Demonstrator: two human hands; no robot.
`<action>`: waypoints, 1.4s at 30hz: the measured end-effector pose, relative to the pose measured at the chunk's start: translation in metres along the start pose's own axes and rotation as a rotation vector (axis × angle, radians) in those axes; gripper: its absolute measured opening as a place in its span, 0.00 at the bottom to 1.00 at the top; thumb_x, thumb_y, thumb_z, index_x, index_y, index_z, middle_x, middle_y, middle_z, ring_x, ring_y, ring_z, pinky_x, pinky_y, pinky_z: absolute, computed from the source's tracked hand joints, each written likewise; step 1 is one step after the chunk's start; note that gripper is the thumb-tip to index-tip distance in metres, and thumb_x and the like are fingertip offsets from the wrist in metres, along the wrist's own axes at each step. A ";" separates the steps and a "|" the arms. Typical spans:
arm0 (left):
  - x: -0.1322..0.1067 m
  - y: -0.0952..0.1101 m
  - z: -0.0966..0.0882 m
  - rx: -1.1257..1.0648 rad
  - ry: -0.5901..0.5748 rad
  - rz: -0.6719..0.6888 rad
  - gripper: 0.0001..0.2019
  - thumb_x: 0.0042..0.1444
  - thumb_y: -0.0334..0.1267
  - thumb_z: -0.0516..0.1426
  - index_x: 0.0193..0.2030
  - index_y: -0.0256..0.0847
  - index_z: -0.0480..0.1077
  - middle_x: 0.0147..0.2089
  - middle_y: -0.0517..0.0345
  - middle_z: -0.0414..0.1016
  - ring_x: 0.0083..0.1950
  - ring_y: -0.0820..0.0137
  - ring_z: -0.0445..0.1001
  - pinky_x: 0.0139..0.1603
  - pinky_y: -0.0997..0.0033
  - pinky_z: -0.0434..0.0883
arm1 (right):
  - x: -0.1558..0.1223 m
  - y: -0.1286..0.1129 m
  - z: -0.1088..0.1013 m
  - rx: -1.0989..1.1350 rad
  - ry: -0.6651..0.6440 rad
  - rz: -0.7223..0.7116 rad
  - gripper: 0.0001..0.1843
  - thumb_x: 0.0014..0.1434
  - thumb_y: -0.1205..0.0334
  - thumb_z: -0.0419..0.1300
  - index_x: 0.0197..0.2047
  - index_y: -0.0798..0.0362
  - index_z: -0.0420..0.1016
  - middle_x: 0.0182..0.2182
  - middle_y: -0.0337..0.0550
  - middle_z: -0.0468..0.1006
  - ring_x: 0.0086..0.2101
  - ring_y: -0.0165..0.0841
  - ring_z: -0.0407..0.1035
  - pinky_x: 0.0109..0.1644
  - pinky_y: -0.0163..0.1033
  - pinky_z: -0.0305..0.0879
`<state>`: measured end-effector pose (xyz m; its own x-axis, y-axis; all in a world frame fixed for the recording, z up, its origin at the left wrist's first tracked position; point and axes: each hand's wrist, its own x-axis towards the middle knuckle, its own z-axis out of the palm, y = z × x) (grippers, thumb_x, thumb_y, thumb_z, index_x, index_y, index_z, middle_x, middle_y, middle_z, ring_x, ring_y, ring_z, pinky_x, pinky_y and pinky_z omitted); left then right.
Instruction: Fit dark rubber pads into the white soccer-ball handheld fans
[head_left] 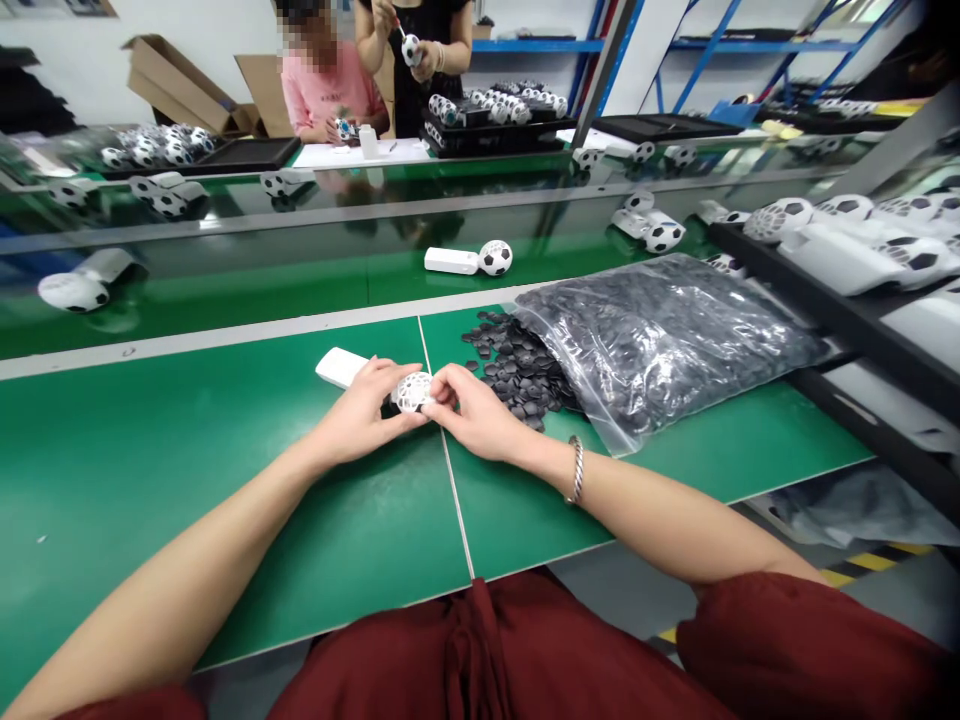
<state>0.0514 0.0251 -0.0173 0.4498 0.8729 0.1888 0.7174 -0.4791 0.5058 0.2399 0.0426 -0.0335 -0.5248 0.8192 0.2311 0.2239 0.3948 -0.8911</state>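
Observation:
A white device with a football-patterned round head and a flat white handle lies on the green table, its head between my hands. My left hand is closed around the round head, thumb at the near side and fingers at the far side. At the right of the head, my right hand has thumb and fingers pinched together; whatever is in the pinch is too small to make out. Just beyond my right hand, small black flat pieces spill from a clear plastic bag.
A green conveyor belt runs past the table, carrying a white device with a football head and several others. At right, a black rack holds more of them. Two people work across the line beside loaded trays.

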 end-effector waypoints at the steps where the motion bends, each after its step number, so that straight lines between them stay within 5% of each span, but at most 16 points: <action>1: 0.000 0.000 0.000 0.006 0.003 0.000 0.28 0.53 0.50 0.55 0.55 0.33 0.62 0.48 0.46 0.69 0.51 0.59 0.63 0.58 0.53 0.56 | 0.003 0.001 -0.004 -0.008 -0.014 -0.004 0.07 0.53 0.66 0.57 0.31 0.53 0.60 0.28 0.35 0.64 0.30 0.26 0.60 0.36 0.34 0.61; 4: 0.001 0.000 0.001 0.025 -0.032 0.037 0.32 0.49 0.53 0.57 0.56 0.35 0.60 0.51 0.47 0.69 0.53 0.59 0.63 0.62 0.50 0.49 | 0.012 0.009 -0.024 -0.157 0.015 0.012 0.06 0.55 0.63 0.58 0.30 0.54 0.65 0.27 0.36 0.67 0.28 0.26 0.62 0.35 0.34 0.61; 7: 0.002 0.002 0.001 0.050 -0.045 0.043 0.34 0.45 0.56 0.59 0.56 0.37 0.61 0.53 0.46 0.68 0.56 0.57 0.62 0.64 0.47 0.43 | 0.020 0.020 -0.046 -0.539 0.122 0.064 0.04 0.55 0.63 0.58 0.32 0.54 0.71 0.32 0.41 0.70 0.32 0.29 0.64 0.39 0.36 0.61; 9: 0.001 0.004 -0.001 0.057 -0.078 0.012 0.32 0.48 0.55 0.57 0.56 0.38 0.61 0.56 0.46 0.66 0.60 0.55 0.58 0.64 0.45 0.42 | 0.023 0.026 -0.052 -0.729 0.074 0.105 0.05 0.56 0.62 0.58 0.36 0.53 0.74 0.36 0.43 0.72 0.38 0.33 0.65 0.43 0.37 0.61; 13: -0.004 0.013 -0.001 0.030 -0.185 -0.089 0.32 0.51 0.49 0.56 0.61 0.41 0.55 0.63 0.48 0.57 0.67 0.50 0.42 0.63 0.41 0.43 | 0.024 0.029 -0.050 -0.907 -0.055 0.104 0.08 0.58 0.62 0.56 0.39 0.51 0.75 0.38 0.44 0.74 0.41 0.35 0.65 0.45 0.38 0.61; 20: -0.007 0.021 0.011 -0.120 -0.084 -0.132 0.28 0.51 0.41 0.57 0.59 0.39 0.56 0.63 0.49 0.56 0.69 0.55 0.34 0.65 0.48 0.48 | 0.024 0.026 -0.042 -1.127 -0.145 -0.045 0.11 0.61 0.68 0.50 0.41 0.56 0.73 0.36 0.48 0.73 0.40 0.38 0.65 0.42 0.39 0.61; 25: -0.005 0.013 0.000 -0.189 -0.204 -0.040 0.28 0.50 0.36 0.56 0.59 0.41 0.56 0.65 0.52 0.53 0.69 0.59 0.37 0.66 0.51 0.46 | 0.027 0.028 -0.046 -1.013 -0.142 0.049 0.11 0.61 0.66 0.50 0.44 0.54 0.72 0.39 0.47 0.72 0.39 0.36 0.66 0.41 0.37 0.61; 30: -0.004 0.011 -0.001 -0.196 -0.204 -0.030 0.28 0.50 0.38 0.57 0.58 0.41 0.56 0.66 0.52 0.52 0.69 0.59 0.36 0.66 0.51 0.46 | 0.032 0.032 -0.059 -0.819 -0.154 0.173 0.07 0.57 0.66 0.57 0.40 0.53 0.71 0.39 0.44 0.70 0.40 0.33 0.67 0.44 0.36 0.61; 36: -0.004 0.013 0.005 -0.190 -0.148 -0.076 0.28 0.50 0.48 0.58 0.56 0.42 0.59 0.65 0.50 0.54 0.69 0.57 0.38 0.65 0.49 0.47 | 0.031 0.031 -0.064 -0.711 -0.163 0.136 0.05 0.53 0.67 0.60 0.35 0.55 0.69 0.35 0.43 0.71 0.36 0.32 0.66 0.40 0.36 0.61; 42: -0.004 0.010 0.005 -0.172 -0.149 -0.049 0.28 0.50 0.43 0.57 0.57 0.41 0.58 0.66 0.47 0.50 0.69 0.58 0.39 0.65 0.51 0.49 | 0.017 0.012 -0.055 -0.456 -0.137 -0.024 0.05 0.56 0.70 0.57 0.37 0.55 0.72 0.31 0.39 0.73 0.31 0.27 0.66 0.39 0.34 0.62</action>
<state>0.0593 0.0165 -0.0169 0.4992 0.8656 0.0404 0.6452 -0.4024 0.6494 0.2794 0.0843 -0.0189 -0.6305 0.7577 0.1684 0.5321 0.5799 -0.6169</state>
